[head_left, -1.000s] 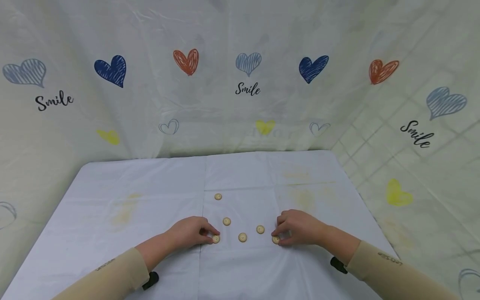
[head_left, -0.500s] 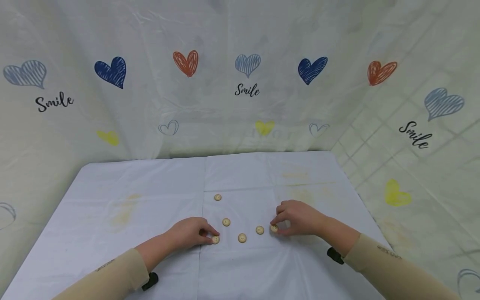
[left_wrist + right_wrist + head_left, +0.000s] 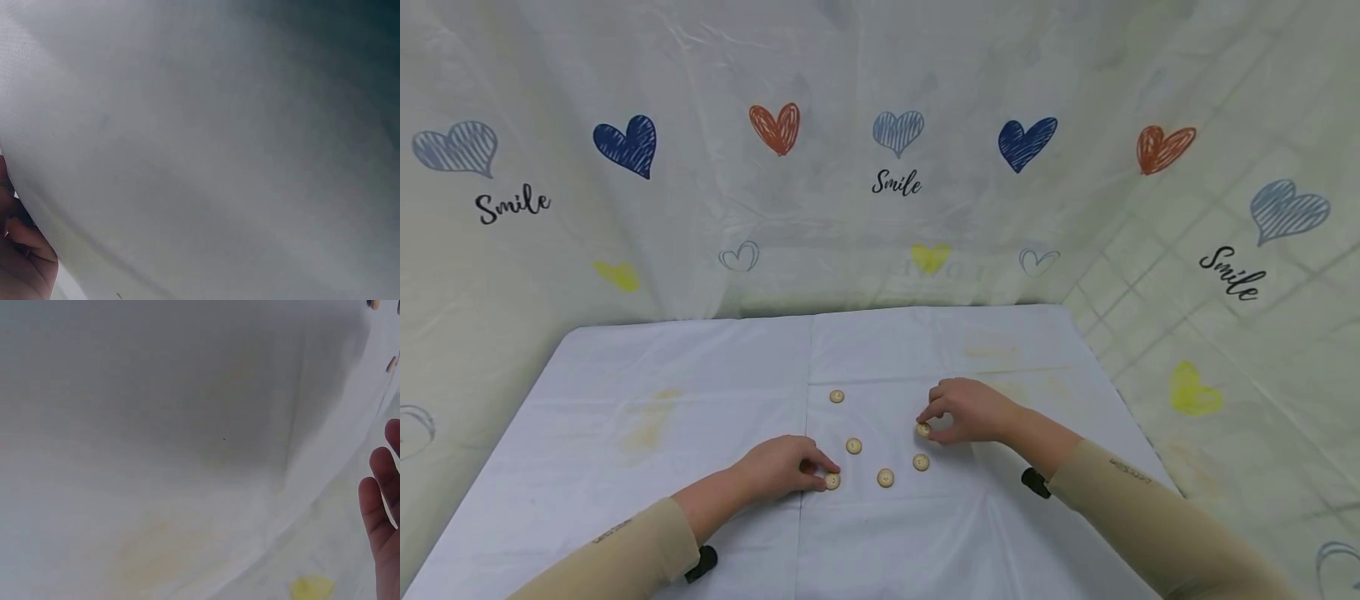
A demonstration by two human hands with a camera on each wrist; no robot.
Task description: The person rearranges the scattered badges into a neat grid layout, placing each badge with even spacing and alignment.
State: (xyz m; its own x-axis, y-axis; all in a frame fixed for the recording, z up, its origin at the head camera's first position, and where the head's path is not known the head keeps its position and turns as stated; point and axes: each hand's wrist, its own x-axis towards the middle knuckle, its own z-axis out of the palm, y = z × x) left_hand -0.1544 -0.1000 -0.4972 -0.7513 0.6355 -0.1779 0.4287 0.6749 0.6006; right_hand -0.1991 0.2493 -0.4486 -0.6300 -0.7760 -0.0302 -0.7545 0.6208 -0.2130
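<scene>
Six-odd round wooden buttons are replaced here by several pale, round wooden buttons on a white cloth. My left hand (image 3: 781,468) pinches a button (image 3: 832,482) at its left edge, low on the cloth. Between thumb and forefinger, my right hand (image 3: 973,410) holds another button (image 3: 923,430), tilted slightly. Just below that hand lies a loose button (image 3: 921,462). More buttons lie between the hands: a near one (image 3: 885,477), a middle one (image 3: 853,447) and a far one (image 3: 837,397). Both wrist views show part of the fingers; the held buttons are hidden there.
The white tablecloth (image 3: 685,367) has creases and faint yellow stains. Behind the table hangs a pale curtain (image 3: 820,208) with printed hearts, and it continues down the right side. A dark wrist device (image 3: 702,564) shows under the left sleeve.
My right hand has moved away from me and to the left, carrying its button from the right end of the group to above the loose one. My left hand stays in place.
</scene>
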